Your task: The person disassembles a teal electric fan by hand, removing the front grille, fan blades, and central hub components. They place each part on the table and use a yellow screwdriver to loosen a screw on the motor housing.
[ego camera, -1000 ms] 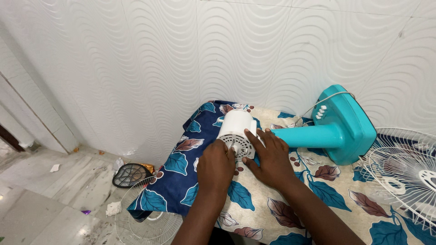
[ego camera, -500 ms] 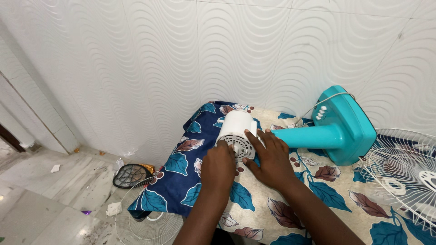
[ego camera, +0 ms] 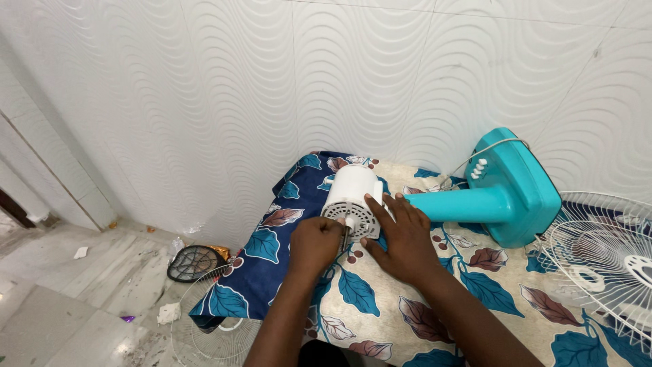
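A white fan motor housing (ego camera: 351,187) lies on its side on a leaf-patterned cloth (ego camera: 380,306), its vented face toward me, joined to a teal fan stand (ego camera: 506,194). My left hand (ego camera: 314,245) is curled into a fist just below the vented face, with a thin dark rod-like tool showing at its fingers and touching the face. My right hand (ego camera: 405,241) rests against the housing's right side, index finger laid across the vents, steadying it.
A white wire fan grille (ego camera: 604,258) lies on the cloth at the right edge. On the floor at the left lie a second grille (ego camera: 217,336), a black mesh racket (ego camera: 192,264) and scraps of litter. A wavy white tiled wall stands close behind.
My left hand has drawn back and to the left, off the vented face, and its wrist has turned. My right hand and the motor housing have stayed put.
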